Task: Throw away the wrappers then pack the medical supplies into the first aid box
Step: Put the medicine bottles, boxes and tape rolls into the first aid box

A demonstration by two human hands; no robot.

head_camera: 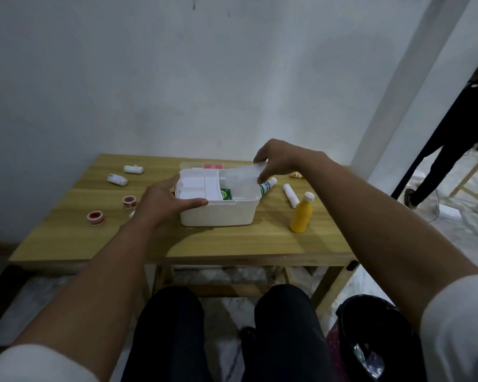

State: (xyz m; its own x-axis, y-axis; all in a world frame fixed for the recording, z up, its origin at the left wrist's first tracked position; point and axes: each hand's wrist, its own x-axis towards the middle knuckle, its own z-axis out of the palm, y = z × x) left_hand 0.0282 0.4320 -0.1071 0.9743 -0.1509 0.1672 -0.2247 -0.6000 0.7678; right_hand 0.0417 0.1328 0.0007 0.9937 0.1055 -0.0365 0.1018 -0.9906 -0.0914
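A white first aid box (218,215) stands open in the middle of the wooden table (232,244). My left hand (166,199) grips its left rim, thumb along the front edge. My right hand (279,161) pinches a translucent white packet (240,175) above the box's right compartment. Inside the box lie a white inner tray (199,187) and a green packet (226,194). Two white bandage rolls (118,180) and two red tape rolls (95,217) lie on the left. A yellow bottle (301,213), a white roll (291,194) and a green-labelled bottle (268,186) sit to the right.
The box's lid (204,165) lies behind the box. A small orange item (296,175) rests at the back right. A black bin (370,340) with a clear wrapper inside stands on the floor at lower right. Another person's legs (439,161) are at the far right.
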